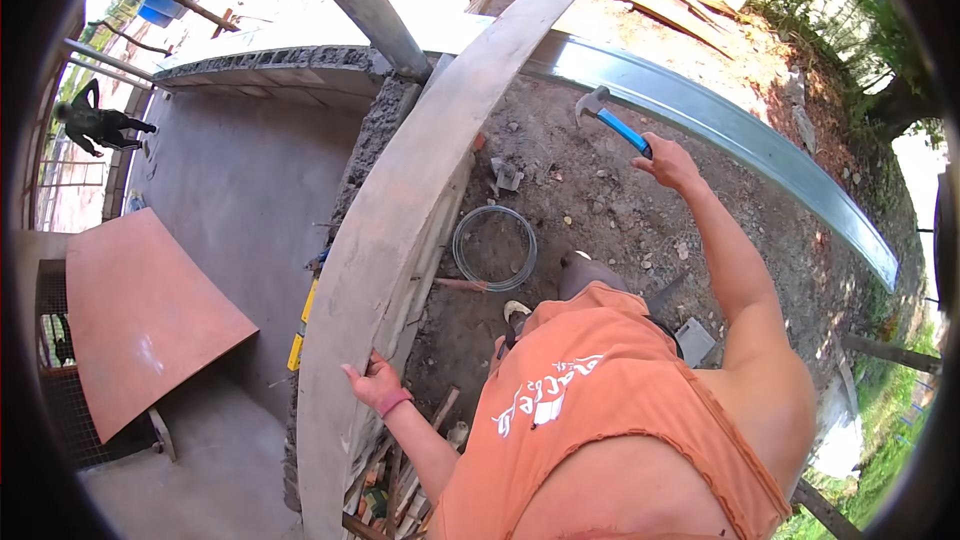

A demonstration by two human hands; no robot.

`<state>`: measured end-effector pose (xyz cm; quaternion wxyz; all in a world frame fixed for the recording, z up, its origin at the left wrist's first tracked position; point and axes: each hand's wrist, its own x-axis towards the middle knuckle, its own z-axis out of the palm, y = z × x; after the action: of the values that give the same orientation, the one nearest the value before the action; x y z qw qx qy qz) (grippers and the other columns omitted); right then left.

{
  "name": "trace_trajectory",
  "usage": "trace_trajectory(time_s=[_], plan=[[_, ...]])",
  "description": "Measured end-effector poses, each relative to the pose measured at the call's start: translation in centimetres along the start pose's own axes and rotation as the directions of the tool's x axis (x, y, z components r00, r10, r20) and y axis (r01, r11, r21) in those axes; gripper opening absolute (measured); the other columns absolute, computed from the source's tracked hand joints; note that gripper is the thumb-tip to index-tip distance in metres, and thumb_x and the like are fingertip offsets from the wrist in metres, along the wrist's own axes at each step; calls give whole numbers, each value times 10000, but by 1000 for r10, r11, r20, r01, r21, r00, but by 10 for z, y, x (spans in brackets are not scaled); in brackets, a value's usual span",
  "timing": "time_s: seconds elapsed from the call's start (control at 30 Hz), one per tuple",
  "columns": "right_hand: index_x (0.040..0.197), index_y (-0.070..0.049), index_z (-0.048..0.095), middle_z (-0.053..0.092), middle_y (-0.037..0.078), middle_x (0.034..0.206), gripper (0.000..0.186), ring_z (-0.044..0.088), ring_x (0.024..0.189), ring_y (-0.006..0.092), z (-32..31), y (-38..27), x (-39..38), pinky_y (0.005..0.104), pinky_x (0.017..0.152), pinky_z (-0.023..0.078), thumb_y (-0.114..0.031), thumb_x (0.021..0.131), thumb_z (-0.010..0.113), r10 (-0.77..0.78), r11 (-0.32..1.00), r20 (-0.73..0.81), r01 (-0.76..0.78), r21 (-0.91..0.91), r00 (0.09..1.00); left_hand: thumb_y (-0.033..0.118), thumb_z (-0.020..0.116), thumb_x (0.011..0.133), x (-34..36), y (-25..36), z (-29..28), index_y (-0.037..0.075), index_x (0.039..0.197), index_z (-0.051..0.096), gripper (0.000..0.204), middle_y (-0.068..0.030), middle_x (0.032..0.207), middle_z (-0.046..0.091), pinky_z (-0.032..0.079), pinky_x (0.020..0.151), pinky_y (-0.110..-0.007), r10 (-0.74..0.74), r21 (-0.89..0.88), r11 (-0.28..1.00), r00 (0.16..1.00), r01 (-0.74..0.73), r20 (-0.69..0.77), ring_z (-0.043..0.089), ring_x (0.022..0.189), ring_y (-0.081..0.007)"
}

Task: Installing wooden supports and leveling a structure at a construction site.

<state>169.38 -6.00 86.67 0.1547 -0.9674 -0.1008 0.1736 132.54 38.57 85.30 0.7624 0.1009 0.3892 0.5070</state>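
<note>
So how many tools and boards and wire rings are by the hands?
Hammers: 1, blue-handled hammer in the right hand
Boards: 1, long plank under the left hand
Wire coils: 1, wire coil on the dirt
Total: 3

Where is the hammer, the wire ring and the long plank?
hammer (612, 117), head view, on its blue handle.
wire ring (464, 230), head view, on its left rim.
long plank (420, 180), head view, on its flat middle.

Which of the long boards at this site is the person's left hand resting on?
The left hand rests on the wide grey plank along the wall top, not the metal beam or reddish sheet.
</note>
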Motion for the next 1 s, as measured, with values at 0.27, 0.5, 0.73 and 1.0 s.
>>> trace_trajectory(time_s=[0.27, 0.5, 0.73, 1.0], plan=[[1028, -89, 489, 596, 140, 898, 336, 564, 860, 326, -8, 97, 100, 421, 717, 448, -315, 790, 557, 53, 985, -77, -65, -159, 996, 230, 426, 889, 1, -4, -2, -53, 1132, 439, 373, -163, 1131, 518, 425, 894, -429, 91, -2, 996, 993, -91, -74, 511, 1031, -292], [1021, -101, 520, 522, 120, 958, 332, 524, 906, 302, 4, 101, 117, 405, 748, 445, -281, 754, 601, 12, 989, -237, -46, -138, 972, 245, 404, 896, -8, 8, 16, -34, 1116, 466, 361, -145, 1113, 540, 447, 867, -402, 165, 82, 985, 976, -155, -145, 526, 1016, -279], [1028, -29, 494, 547, 171, 942, 380, 538, 862, 332, 84, -47, 112, 406, 739, 437, -226, 730, 622, -1, 946, -421, 137, 294, 907, 249, 401, 899, -16, 3, 37, -44, 1115, 462, 369, -155, 1109, 538, 447, 867, -399, 87, 119, 990, 989, -73, -118, 529, 1011, -275], [1300, -49, 174, 404, 182, 1223, 793, 472, 1064, 281, 270, -262, 131, 471, 779, 428, -287, 712, 651, -137, -71, 483, -495, 866, 865, 256, 401, 899, -13, 17, 34, -57, 1141, 433, 396, -172, 1130, 514, 441, 877, -401, 5, 134, 991, 985, 18, -170, 518, 1011, -287]])
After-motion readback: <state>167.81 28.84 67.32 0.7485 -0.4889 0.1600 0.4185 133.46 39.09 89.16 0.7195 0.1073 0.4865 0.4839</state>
